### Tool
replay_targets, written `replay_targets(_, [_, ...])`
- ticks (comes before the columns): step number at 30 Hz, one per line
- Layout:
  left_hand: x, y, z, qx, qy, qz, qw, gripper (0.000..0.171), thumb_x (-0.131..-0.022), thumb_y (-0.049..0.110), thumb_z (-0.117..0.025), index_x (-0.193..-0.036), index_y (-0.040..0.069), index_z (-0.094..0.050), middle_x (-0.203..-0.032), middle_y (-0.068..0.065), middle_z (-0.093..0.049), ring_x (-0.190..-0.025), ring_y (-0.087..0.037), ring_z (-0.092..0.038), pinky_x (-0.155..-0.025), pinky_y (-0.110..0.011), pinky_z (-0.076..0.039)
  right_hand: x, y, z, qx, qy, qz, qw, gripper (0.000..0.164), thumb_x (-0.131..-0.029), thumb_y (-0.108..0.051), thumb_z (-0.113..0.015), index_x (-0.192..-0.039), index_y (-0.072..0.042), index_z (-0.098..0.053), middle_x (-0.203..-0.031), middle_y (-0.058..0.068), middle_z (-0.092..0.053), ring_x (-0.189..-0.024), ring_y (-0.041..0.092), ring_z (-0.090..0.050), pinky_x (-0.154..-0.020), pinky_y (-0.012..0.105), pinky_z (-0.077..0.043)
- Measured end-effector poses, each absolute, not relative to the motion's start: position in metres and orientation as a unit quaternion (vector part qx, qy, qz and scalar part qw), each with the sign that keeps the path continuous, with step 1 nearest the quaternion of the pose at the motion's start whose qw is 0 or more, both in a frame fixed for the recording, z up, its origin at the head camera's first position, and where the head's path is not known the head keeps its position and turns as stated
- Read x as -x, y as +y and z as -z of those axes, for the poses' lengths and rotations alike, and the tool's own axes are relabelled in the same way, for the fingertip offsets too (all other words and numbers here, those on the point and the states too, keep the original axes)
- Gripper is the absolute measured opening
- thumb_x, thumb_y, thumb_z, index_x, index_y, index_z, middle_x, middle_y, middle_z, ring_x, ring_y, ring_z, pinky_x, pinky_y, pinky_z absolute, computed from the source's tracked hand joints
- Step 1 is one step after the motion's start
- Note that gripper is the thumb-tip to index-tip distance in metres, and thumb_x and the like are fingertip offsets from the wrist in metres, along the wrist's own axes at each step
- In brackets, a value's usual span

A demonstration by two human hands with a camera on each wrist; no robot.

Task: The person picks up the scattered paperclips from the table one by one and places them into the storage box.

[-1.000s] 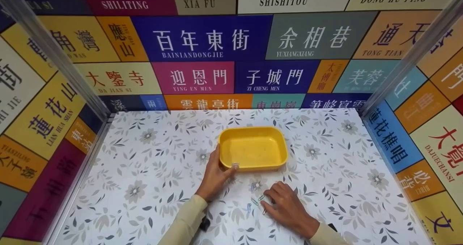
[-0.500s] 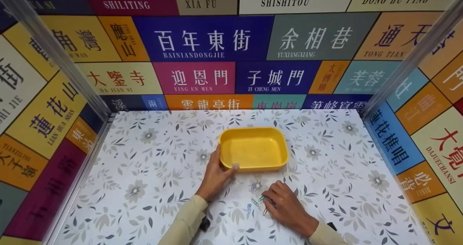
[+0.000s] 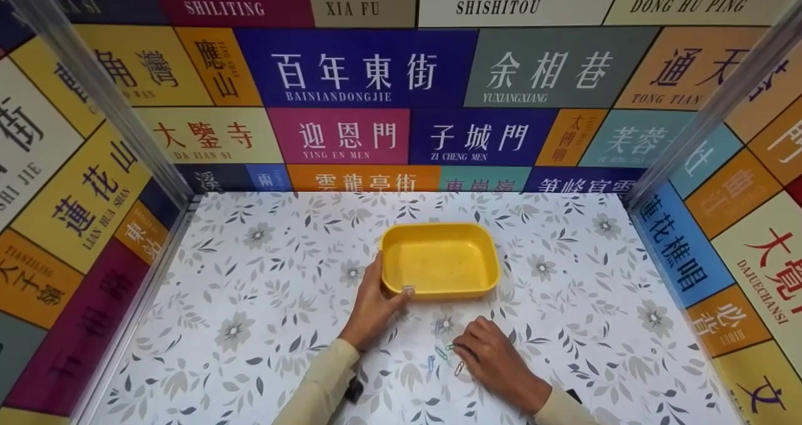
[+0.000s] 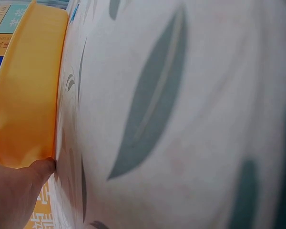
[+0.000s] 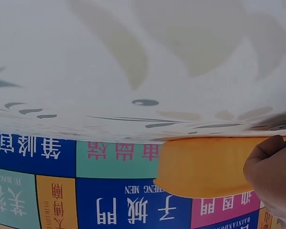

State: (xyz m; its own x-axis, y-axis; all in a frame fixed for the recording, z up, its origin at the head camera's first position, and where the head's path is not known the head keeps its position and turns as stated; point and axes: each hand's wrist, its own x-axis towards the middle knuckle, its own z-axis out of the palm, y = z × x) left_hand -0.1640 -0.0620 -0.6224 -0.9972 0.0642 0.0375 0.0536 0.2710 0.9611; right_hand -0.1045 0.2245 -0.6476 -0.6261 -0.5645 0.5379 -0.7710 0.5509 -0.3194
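Observation:
My left hand point(image 3: 371, 306) grips the near left corner of a shallow yellow plastic box point(image 3: 442, 268), thumb against its front wall and fingers along its left side. The left wrist view shows the thumb point(image 4: 42, 168) low on the box's wall, by the table. In front of the box, my right hand point(image 3: 498, 359) is down at the table, thumb and fingers together. They pinch a green paper clip point(image 3: 450, 347), whose end sticks out at the fingertips. Beside it lie a light green paper clip point(image 3: 441, 352), a blue one point(image 3: 431, 363) and a red one point(image 3: 460, 368).
A pale purple paper clip point(image 3: 438, 326) lies between the box and the right hand. The table point(image 3: 263, 325) has a white cover printed with leaves and flowers. Colourful sign-covered panels point(image 3: 354, 68) stand at the back and both sides, with clear corner strips.
The right hand's thumb and fingertips have closed together over the green clip, and the red clip now shows fully beside them. The left hand and box stay put.

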Motion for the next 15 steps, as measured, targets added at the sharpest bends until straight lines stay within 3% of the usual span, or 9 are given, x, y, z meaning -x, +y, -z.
replay_targets(9, [0.1636,-0.0607,0.6197,-0.019,0.796,-0.605,0.018,0.109,-0.096,0.029,-0.085,-0.179,0.024,-0.015,-0.180,-0.008,-0.028,-0.164,-0.026,-0.033,-0.135,-0.046,-0.024,0.1079,0.2226,0.6486,-0.396,-0.855,-0.276,0.187,0.015,-0.092,-0.005,-0.087,-0.096,-0.017,-0.077,-0.094,-0.009,-0.063,-0.089,0.010,-0.053,-0.081,0.027,-0.045])
replay_targets(15, [0.1652,-0.0602,0.6194,-0.023,0.795,-0.606,0.015,0.108,-0.097,0.030,-0.085,-0.179,0.021,-0.015,-0.180,-0.011,-0.027,-0.164,-0.027,-0.031,-0.136,-0.048,-0.022,0.1106,0.2230,0.6490,-0.412,-0.853,-0.251,0.201,0.017,-0.093,-0.003,-0.085,-0.098,-0.015,-0.073,-0.093,-0.006,-0.059,-0.089,0.013,-0.051,-0.080,0.028,-0.045])
